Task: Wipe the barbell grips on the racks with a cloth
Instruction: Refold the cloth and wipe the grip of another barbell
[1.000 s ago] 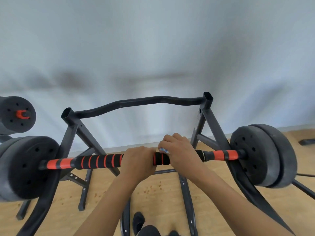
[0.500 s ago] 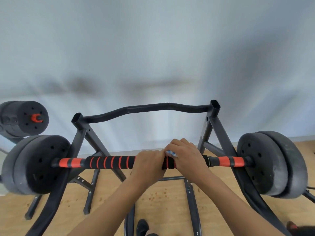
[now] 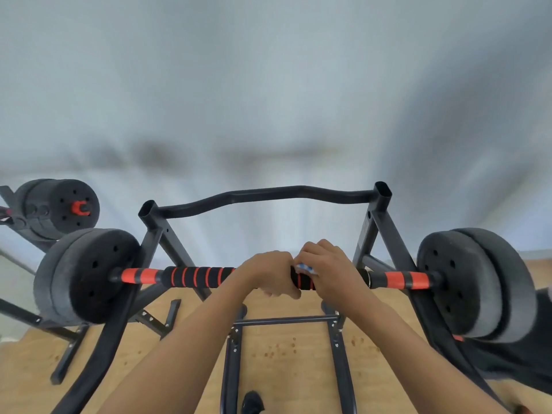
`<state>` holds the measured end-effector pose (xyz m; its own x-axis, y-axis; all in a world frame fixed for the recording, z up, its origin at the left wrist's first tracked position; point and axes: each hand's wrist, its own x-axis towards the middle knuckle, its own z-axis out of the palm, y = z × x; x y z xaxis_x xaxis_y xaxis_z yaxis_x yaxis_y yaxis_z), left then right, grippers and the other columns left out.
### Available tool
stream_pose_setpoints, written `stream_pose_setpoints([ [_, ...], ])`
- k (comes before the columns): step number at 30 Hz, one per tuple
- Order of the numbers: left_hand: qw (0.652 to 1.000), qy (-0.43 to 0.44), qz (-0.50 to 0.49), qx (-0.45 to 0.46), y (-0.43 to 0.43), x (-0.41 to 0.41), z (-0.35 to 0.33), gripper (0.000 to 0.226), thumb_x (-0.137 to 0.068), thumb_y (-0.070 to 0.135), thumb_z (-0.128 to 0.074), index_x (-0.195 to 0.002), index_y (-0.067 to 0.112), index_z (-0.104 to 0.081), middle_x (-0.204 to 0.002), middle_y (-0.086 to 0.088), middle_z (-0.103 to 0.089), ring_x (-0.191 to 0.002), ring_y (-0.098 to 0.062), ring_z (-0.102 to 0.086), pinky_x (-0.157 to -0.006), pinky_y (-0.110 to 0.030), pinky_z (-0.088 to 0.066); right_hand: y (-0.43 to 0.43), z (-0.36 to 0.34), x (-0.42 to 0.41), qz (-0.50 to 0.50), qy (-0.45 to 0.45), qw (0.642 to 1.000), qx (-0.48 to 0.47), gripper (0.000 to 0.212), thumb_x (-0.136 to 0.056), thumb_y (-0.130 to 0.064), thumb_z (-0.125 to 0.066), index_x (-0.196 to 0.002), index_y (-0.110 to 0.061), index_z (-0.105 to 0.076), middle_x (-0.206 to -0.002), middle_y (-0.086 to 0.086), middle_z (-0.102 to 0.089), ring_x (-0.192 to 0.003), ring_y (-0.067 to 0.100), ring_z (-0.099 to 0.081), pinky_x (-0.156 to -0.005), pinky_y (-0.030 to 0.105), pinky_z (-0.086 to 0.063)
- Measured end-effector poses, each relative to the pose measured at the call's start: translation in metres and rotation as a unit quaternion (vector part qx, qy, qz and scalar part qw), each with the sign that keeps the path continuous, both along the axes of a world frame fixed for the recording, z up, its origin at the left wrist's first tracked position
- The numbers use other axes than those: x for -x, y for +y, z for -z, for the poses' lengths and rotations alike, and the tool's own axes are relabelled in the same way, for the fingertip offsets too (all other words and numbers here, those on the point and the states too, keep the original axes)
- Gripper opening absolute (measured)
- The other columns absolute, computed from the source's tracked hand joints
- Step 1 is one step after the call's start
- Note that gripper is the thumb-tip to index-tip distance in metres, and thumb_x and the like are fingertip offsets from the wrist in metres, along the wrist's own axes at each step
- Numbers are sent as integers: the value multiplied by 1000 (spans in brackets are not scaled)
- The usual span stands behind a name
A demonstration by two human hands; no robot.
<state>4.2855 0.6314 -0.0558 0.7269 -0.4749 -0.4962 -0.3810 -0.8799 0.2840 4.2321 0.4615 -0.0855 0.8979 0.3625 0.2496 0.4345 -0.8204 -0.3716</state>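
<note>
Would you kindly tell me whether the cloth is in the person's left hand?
No, the blue-and-white cloth peeks out from under the right hand, while the left hand grips the barbell grip with no cloth showing.

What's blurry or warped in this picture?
Head view: the wall is smeared into soft grey streaks; the weight plates at both edges bulge from wide-angle distortion; the left hand, right hand and striped grip at the centre are fairly sharp; the cloth shows only as a small blue-white sliver; lighting is even, no glare.
</note>
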Motion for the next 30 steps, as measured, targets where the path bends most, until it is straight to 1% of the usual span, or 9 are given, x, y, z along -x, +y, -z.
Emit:
stream_pose_setpoints([
  [3,993,-116,-2,-2,-3,6,5,18,-82,39,-69,-76,24,-60,-64,6,-66,-63,-15,-67,-63,-29,-53,3,1,-2,20,-10,1000,12,34,-86,2,-64,-104,-27,-66,-103,-13,-59,-90,16,-45,-76,36,-45],
  [6,951,-306,-16,-29,-5,22,26,20,-93,40,-58,-79,26,-54,-62,9,-51,-56,-13,-54,-57,-29,-44,4,3,-8,45,-19,999,-3,32,-86,1,-61,-99,-29,-64,-98,-14,-58,-86,16,-46,-74,39,-47],
  [8,929,-368,3,-30,-2,24,35,19,-96,40,-55,-84,26,-57,-61,9,-50,-55,-13,-55,-56,-29,-46,4,4,-11,43,-19,999,-3,28,-90,-3,-61,-99,-30,-64,-98,-15,-58,-87,15,-47,-75,39,-46],
  [10,941,-335,18,-29,1,18,30,18,-95,41,-55,-87,26,-60,-63,9,-53,-58,-13,-57,-58,-30,-50,4,3,-13,32,-11,999,1,24,-95,-8,-60,-103,-30,-64,-101,-15,-58,-90,14,-46,-79,37,-46],
  [14,987,-156,16,-25,-4,-5,11,15,-83,38,-68,-81,26,-59,-68,6,-62,-60,-13,-60,-58,-28,-48,-1,-1,-19,15,-6,1000,8,22,-95,-10,-61,-106,-29,-65,-102,-14,-59,-91,13,-45,-81,36,-45],
  [19,998,44,0,34,1,-24,-3,22,-85,40,-83,-90,24,-67,-66,3,-70,-53,-10,-64,-66,-27,-56,-1,-6,-20,8,1,1000,2,23,-96,-13,-62,-112,-28,-67,-107,-14,-60,-96,12,-45,-85,33,-44],
  [23,985,-173,5,18,6,-9,10,30,-81,57,-75,-98,35,-66,-74,12,-67,-68,-9,-65,-71,-28,-57,-3,-5,-19,8,2,1000,8,22,-96,-15,-64,-113,-28,-66,-109,-13,-61,-97,12,-47,-87,33,-46],
  [26,942,-335,6,-7,9,7,34,15,-91,46,-61,-89,31,-61,-67,11,-59,-60,-9,-58,-62,-29,-52,-1,-5,-25,12,11,1000,6,21,-97,-16,-61,-111,-31,-65,-105,-15,-60,-95,11,-47,-85,34,-47],
  [30,933,-359,15,-12,9,7,37,15,-95,37,-56,-86,27,-61,-65,10,-58,-58,-12,-58,-58,-28,-49,1,-6,-30,14,20,1000,0,20,-97,-15,-63,-108,-32,-65,-104,-15,-61,-93,10,-47,-84,33,-49],
])
